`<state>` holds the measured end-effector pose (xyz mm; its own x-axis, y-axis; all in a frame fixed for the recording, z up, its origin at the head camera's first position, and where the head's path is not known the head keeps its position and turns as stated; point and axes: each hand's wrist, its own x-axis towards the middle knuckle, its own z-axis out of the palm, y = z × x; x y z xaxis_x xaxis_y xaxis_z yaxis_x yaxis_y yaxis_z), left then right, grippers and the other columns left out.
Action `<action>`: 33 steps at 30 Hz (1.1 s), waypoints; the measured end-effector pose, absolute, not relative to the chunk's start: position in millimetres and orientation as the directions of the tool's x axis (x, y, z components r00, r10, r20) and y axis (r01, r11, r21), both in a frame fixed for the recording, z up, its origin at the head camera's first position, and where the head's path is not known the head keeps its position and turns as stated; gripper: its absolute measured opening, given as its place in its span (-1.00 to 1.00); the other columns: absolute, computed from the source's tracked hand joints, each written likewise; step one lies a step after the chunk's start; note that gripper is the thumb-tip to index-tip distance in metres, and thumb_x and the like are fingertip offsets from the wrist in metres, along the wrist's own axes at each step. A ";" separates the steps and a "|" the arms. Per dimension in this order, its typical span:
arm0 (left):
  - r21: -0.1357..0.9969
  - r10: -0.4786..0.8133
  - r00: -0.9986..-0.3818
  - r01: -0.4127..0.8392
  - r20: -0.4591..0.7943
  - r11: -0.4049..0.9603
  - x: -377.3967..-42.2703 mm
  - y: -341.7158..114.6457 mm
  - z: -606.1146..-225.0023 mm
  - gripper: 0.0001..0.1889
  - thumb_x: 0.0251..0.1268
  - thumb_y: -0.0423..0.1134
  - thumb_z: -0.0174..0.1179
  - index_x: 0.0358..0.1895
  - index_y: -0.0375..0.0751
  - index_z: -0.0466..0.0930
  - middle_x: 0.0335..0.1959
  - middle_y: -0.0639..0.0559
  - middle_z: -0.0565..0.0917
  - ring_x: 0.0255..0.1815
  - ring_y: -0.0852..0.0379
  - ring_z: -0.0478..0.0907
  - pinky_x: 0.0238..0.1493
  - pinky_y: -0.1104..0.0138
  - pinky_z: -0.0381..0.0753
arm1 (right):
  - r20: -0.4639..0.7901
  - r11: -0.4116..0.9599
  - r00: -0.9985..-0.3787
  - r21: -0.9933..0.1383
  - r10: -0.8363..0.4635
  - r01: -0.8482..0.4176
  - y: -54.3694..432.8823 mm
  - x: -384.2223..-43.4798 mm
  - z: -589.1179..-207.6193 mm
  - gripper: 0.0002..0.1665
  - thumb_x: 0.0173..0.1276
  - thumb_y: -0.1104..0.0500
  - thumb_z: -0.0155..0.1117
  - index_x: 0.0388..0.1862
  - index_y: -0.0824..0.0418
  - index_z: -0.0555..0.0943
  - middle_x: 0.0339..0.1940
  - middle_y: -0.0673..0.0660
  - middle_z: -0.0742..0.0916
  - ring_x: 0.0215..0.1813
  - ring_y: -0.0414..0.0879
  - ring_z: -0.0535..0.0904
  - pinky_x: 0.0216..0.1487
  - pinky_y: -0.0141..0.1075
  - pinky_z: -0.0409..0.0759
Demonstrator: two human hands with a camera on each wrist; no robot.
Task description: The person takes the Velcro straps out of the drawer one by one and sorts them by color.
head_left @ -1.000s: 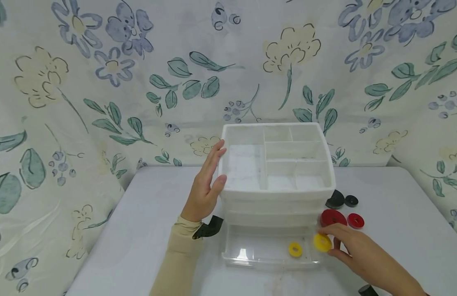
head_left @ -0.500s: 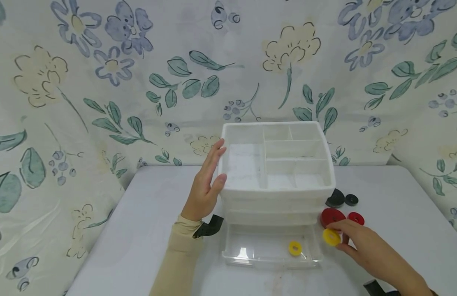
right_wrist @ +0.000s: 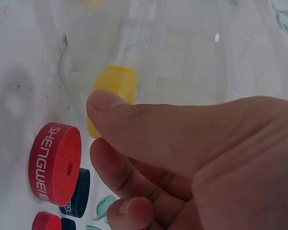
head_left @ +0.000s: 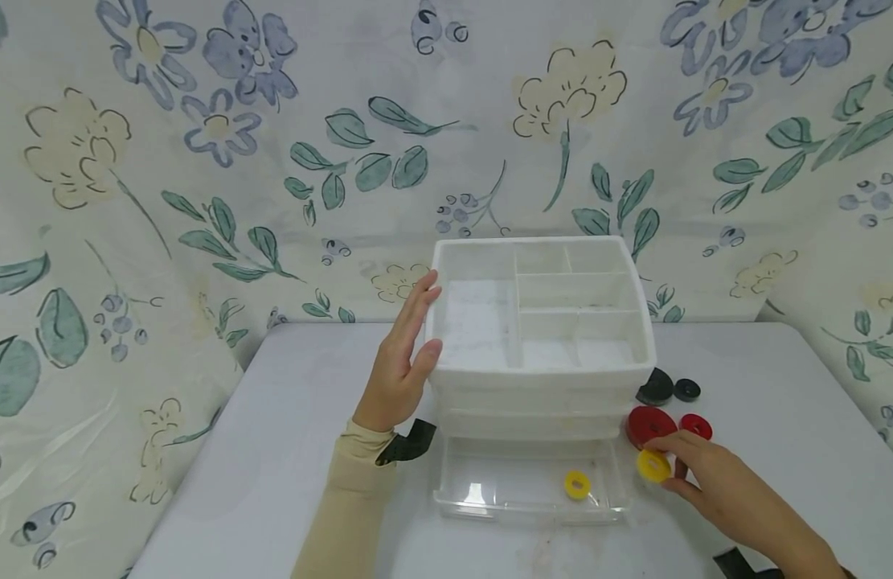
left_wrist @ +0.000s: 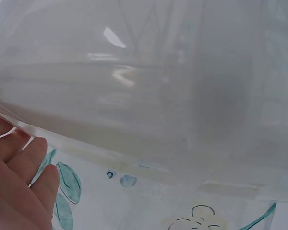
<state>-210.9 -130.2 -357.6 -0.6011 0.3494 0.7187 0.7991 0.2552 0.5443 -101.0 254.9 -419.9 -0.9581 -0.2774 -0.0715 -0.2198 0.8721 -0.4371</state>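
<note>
My right hand (head_left: 714,486) pinches a yellow roll of tape (head_left: 653,466) between thumb and fingers, just right of the clear drawer. The right wrist view shows the thumb across this yellow roll (right_wrist: 117,81). My left hand (head_left: 399,370) rests with extended fingers against the left side of a white desktop organizer (head_left: 547,386). In the left wrist view, the left fingertips lie at the organizer's edge (left_wrist: 96,141). The organizer's transparent bottom drawer (head_left: 511,511) is pulled out, and a smaller yellow roll (head_left: 577,485) lies inside it.
Right of the organizer lie a large red roll (head_left: 647,425) and a small red roll (head_left: 696,426). Behind them are a large black roll (head_left: 656,388), partly hidden by the organizer, and a small black roll (head_left: 687,390). A flower-patterned cloth (head_left: 489,193) hangs behind the white table (head_left: 309,370).
My right hand has moved right and slightly up with the yellow roll, from the drawer's right edge to beside it. The left hand and the organizer have stayed in place.
</note>
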 end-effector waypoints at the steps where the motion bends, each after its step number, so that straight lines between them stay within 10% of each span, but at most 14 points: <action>1: 0.545 0.349 -0.603 0.798 0.717 0.259 -210.7 -130.3 -357.3 -0.38 0.42 -0.32 -0.10 0.53 -0.41 0.14 0.63 -0.08 0.08 0.63 -0.04 -0.02 0.57 0.10 0.00 | -0.071 0.872 -0.958 -0.437 -0.279 -0.221 255.4 -101.3 -420.7 -0.48 0.09 0.30 0.56 0.07 0.25 0.64 -0.22 -0.04 0.65 -0.34 -0.21 0.46 -0.31 -0.43 0.64; 33: 0.551 0.352 -0.611 0.791 0.709 0.265 -210.6 -131.2 -357.7 -0.37 0.42 -0.31 -0.10 0.53 -0.38 0.14 0.63 -0.07 0.08 0.63 -0.03 -0.03 0.58 0.08 0.01 | -0.170 0.922 -0.957 -0.350 -0.237 -0.166 259.3 -108.9 -438.4 -0.49 0.02 0.29 0.60 0.00 0.22 0.69 -0.24 0.01 0.68 -0.37 -0.18 0.46 -0.23 -0.26 0.73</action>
<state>-210.6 -131.2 -357.7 -0.6113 0.3522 0.7087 0.7914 0.2647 0.5510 -108.9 259.3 -438.4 -0.9565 -0.2369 -0.1701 -0.1662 0.9220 -0.3497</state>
